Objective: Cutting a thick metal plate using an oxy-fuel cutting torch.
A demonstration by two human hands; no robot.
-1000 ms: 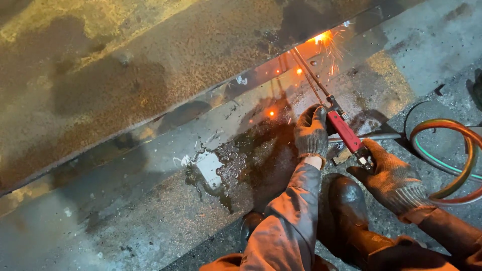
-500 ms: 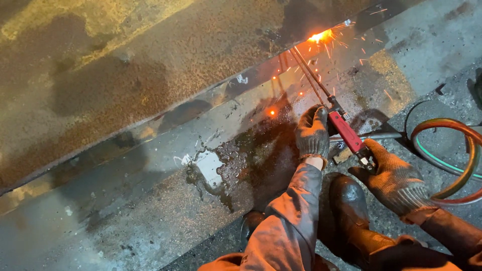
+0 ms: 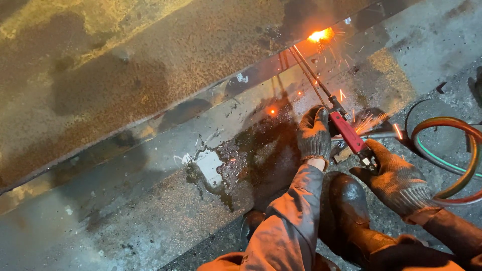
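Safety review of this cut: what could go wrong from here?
Sparks fly back from the flame toward the gloved left hand and sleeve; a burn is possible. The coiled hoses lie near glowing bits on the floor, so they could get scorched. The boot sits close to the wet patch, perhaps slippery.

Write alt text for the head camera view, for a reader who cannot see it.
Two gloved hands hold a red cutting torch whose flame throws sparks at a rusty steel plate. The left hand steadies its front, the right hand grips the rear, near coiled hoses.
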